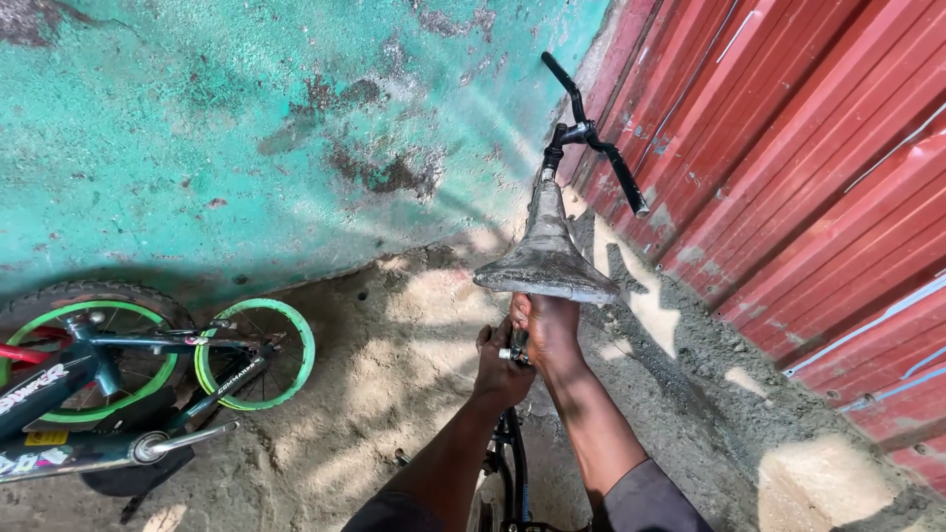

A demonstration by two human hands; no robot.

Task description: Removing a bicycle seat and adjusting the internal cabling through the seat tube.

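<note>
Saddle [547, 258] — worn, dusty (matt) leather.

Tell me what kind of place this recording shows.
Probably an outdoor yard or alley used for bicycle repair: sandy dirt ground, a worn turquoise wall, red corrugated sheeting, and a small green-rimmed bicycle lying nearby.

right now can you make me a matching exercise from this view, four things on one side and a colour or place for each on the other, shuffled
Things:
1. bicycle saddle
2. handlebar
3. small bicycle
4. corrugated metal sheet

Descriptions:
A. red, along the right side
B. lying on the ground at left, green wheel rims
C. worn grey, just above both hands
D. black, beyond the saddle near the wall

Pairs: 1-C, 2-D, 3-B, 4-A

The left hand and right hand grip the post under the saddle.
</note>
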